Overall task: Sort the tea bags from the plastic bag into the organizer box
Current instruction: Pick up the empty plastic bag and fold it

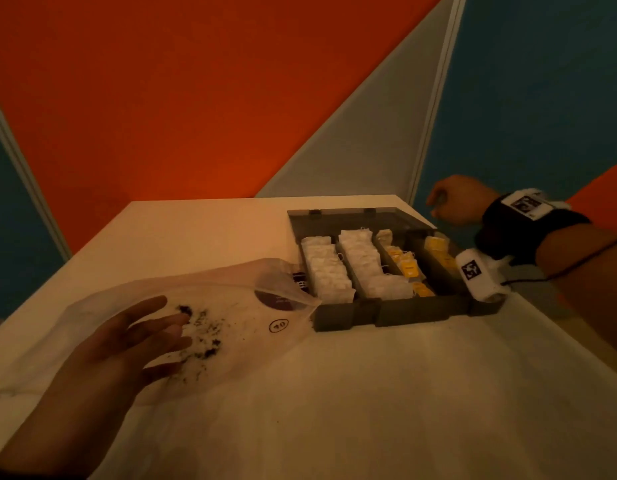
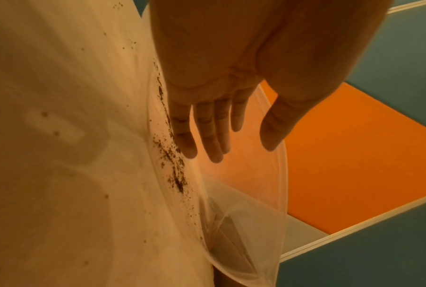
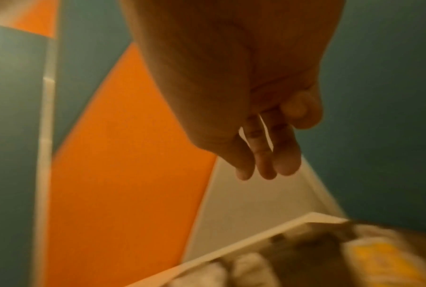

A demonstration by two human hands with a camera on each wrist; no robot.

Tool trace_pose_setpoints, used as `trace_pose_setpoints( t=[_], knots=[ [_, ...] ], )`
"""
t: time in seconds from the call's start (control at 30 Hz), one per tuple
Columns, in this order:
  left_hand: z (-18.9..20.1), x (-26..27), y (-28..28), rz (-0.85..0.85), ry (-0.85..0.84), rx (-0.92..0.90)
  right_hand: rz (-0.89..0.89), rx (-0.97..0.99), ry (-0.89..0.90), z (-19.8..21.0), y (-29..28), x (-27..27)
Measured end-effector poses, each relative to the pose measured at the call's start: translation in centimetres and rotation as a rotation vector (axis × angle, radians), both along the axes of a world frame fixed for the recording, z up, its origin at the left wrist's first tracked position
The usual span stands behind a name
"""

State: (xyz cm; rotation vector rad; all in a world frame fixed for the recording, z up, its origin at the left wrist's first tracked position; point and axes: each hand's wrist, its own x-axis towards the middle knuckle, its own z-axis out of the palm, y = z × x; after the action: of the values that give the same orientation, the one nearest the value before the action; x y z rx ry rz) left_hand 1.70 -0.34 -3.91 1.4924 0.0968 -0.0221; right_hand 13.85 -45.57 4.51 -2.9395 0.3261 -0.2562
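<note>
A clear plastic bag [image 1: 237,306] lies flat on the white table, its open mouth toward the grey organizer box [image 1: 386,313]. Dark loose tea crumbs [image 1: 199,334] show in the bag; I see no tea bag in it. My left hand [image 1: 168,334] lies over the bag with straight fingers, and the left wrist view shows the same hand [image 2: 219,139] flat beside the crumbs [image 2: 175,170]. White tea bags [image 1: 328,268] and yellow-tagged ones [image 1: 407,266] fill the box's compartments. My right hand [image 1: 442,202] hovers above the box's far right corner, fingers [image 3: 268,155] loosely curled, holding nothing.
The box's lid [image 1: 352,220] lies open behind it. The table's far edge [image 1: 231,201] and right edge run close to the box, with orange, teal and white partition walls beyond. Bare tabletop [image 1: 369,393] stretches in front of the box.
</note>
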Motion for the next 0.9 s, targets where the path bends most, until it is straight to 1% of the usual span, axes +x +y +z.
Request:
trace_pose_setpoints(
  t=[0.07,0.1,0.2,0.23,0.27,0.33,0.4,0.47,0.5,0.57,0.63,0.7,0.73,0.77,0.83,0.9],
  knots=[
    [-0.1,-0.2,-0.1,0.010,-0.013,-0.005,0.155,0.043,-0.110,0.7,2.6,-1.8],
    [-0.1,-0.3,0.0,0.021,-0.012,0.012,0.251,0.074,-0.125,0.9,4.3,-3.0],
    [0.3,-1.0,0.1,0.015,0.018,0.065,0.528,0.097,-0.022,0.9,10.4,-7.8],
    [0.5,-1.1,0.2,0.010,0.028,0.063,0.598,0.072,0.023,0.8,12.3,-9.3],
    [0.8,-1.3,0.3,0.004,0.040,0.057,0.652,0.007,0.071,0.7,14.1,-10.6],
    [1.4,-1.8,0.8,-0.001,0.039,0.073,0.748,-0.182,0.152,0.1,16.8,-12.2],
    [1.9,-2.4,1.3,0.000,0.019,0.104,0.765,-0.428,0.151,-1.4,18.6,-12.7],
    [2.3,-3.3,1.9,0.004,0.002,0.137,0.732,-0.676,0.075,-3.4,19.8,-12.6],
    [2.4,-3.7,2.4,-0.004,-0.006,0.151,0.711,-0.759,0.060,-4.3,20.3,-12.4],
    [2.7,-4.8,3.7,-0.021,-0.016,0.167,0.690,-0.842,0.050,-5.4,21.1,-12.1],
    [3.3,-5.7,5.6,-0.010,-0.054,0.159,0.673,-0.874,0.043,-5.6,21.6,-11.8],
    [4.1,-6.0,7.9,0.068,-0.098,0.142,0.677,-0.849,0.027,-4.7,21.8,-11.6],
    [4.6,-6.0,8.9,0.126,-0.117,0.137,0.687,-0.802,0.012,-3.9,21.7,-11.6],
    [5.1,-6.0,9.9,0.179,-0.143,0.135,0.698,-0.708,-0.001,-2.9,21.5,-11.9],
    [6.1,-5.8,11.5,0.267,-0.222,0.147,0.722,-0.362,-0.006,-0.8,20.7,-12.9],
    [6.9,-5.6,12.7,0.303,-0.298,0.190,0.746,0.001,-0.036,0.9,19.5,-14.4]
  ],
)
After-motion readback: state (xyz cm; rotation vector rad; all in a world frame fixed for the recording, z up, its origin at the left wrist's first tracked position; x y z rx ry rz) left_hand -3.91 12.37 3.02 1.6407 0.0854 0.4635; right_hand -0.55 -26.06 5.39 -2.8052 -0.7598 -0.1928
